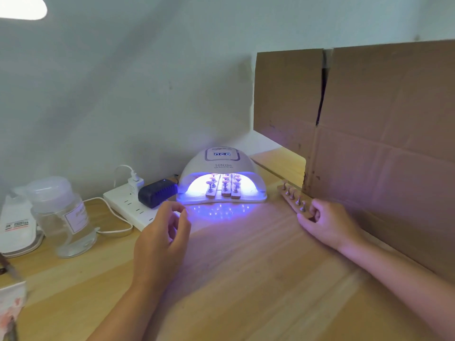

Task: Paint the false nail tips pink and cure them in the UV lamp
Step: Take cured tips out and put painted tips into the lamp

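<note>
A white UV lamp (221, 166) stands at the back of the wooden table (246, 279), lit violet inside. Three wooden holder strips (222, 190) carrying pink nail tips on metal pegs lie under its dome. A fourth wooden strip (291, 199) with bare metal pegs lies to the lamp's right, beside the cardboard. My right hand (327, 222) grips the near end of that strip. My left hand (162, 239) hovers in front of the lamp's left side, fingers loosely curled, holding nothing.
A white power strip (128, 205) with a black adapter (157, 193) and a white charger sits left of the lamp. A clear pump bottle (61, 215) and a white pouch (17, 225) stand at far left. A tall cardboard sheet (369, 143) walls off the right side.
</note>
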Demonstrator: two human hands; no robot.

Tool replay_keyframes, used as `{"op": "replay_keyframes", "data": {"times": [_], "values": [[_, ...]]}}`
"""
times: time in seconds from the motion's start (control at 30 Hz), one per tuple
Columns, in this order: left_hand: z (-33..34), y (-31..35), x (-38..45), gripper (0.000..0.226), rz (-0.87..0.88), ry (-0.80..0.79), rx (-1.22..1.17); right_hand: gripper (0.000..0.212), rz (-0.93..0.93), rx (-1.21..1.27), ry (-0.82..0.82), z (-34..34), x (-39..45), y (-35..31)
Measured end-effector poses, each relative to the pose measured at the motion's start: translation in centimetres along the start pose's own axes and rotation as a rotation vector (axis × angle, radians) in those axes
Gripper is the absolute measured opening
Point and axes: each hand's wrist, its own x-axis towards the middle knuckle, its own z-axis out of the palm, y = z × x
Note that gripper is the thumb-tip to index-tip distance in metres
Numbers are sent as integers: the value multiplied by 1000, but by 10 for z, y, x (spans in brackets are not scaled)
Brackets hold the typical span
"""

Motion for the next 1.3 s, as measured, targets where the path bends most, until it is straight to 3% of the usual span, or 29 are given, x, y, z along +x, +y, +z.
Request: {"op": "replay_keyframes", "data": {"times": [0.23, 0.4, 0.63, 0.8, 0.9, 1.03, 1.2, 1.3], "values": [[0, 0, 1, 23, 5, -25, 1, 31, 238, -229, 72, 31, 48, -27], [0, -1, 2, 22, 7, -36, 0, 46, 361, -266, 93, 44, 65, -35], [1, 0, 1, 18, 6, -30, 2, 41, 249, -106, 216, 43, 57, -34], [0, 1, 0, 22, 31, -26, 5, 45, 260, -240, 203, 43, 57, -36], [0, 1, 0, 13, 32, -14, 4, 40, 147, -267, 216, 46, 55, -38], [-1, 3, 0, 14, 27, 19, -32, 23, 11, -3, 323, 43, 41, -50], [-2, 5, 1, 37, 25, 74, -77, 18, -11, 552, 436, 37, 8, -113], [-8, 11, 4, 35, -49, 107, -173, 15, -33, 954, 455, 26, -18, -162]]}}
